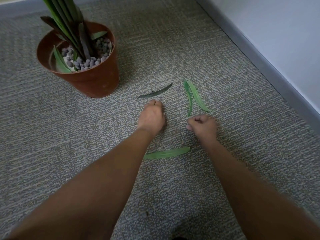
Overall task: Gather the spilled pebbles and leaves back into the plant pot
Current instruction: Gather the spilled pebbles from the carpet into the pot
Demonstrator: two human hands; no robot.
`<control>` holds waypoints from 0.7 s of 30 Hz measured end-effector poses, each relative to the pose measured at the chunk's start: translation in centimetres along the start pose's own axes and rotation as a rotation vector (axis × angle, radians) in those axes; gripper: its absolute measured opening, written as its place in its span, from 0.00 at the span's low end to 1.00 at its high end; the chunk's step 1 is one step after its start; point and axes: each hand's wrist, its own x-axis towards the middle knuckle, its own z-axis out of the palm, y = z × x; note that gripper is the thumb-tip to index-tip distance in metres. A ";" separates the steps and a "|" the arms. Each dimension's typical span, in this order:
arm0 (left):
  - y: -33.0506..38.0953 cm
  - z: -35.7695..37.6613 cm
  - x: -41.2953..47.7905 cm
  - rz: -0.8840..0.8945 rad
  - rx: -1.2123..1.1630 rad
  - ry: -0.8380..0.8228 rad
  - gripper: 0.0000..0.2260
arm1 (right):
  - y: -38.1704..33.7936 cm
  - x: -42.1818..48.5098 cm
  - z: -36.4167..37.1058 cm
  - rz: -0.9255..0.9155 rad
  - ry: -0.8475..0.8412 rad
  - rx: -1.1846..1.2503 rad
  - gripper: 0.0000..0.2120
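A terracotta plant pot (97,80) stands on the carpet at upper left, holding a green plant (65,19) and grey pebbles (86,64). On the carpet lie a dark leaf (155,93), two green leaves (195,96) joined at the top, a green leaf (167,153) between my forearms, and one pebble (177,89). My left hand (152,116) is down on the carpet just below the dark leaf, fingertips pinched together; whether it holds a pebble is hidden. My right hand (202,125) is a closed fist beside the lower tips of the green leaves.
A grey skirting board (259,54) and white wall (277,19) run along the right side. A second wall edge (17,9) lies behind the pot. Grey patterned carpet (52,135) covers the floor.
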 end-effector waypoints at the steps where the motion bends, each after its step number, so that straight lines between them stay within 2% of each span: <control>1: 0.0 0.0 0.7 -0.003 0.008 -0.017 0.17 | 0.5 -0.4 0.3 -0.087 0.026 -0.027 0.05; 4: 0.3 0.6 2.6 -0.020 0.058 -0.059 0.20 | 2.2 -0.4 0.8 -0.365 0.114 -0.191 0.02; 6: 0.3 0.6 3.1 -0.020 0.089 -0.039 0.19 | 2.3 -0.5 1.2 -0.449 0.155 -0.308 0.01; 12: 0.0 0.6 4.7 -0.054 0.082 0.005 0.10 | 2.3 -0.9 1.7 -0.479 0.168 -0.355 0.01; 18: 1.4 0.5 6.4 -0.061 -0.067 0.104 0.08 | 2.6 -0.6 1.9 -0.456 0.166 -0.355 0.04; 21: 2.3 0.8 7.4 -0.025 -0.094 0.107 0.13 | 2.5 -0.5 1.9 -0.452 0.161 -0.337 0.04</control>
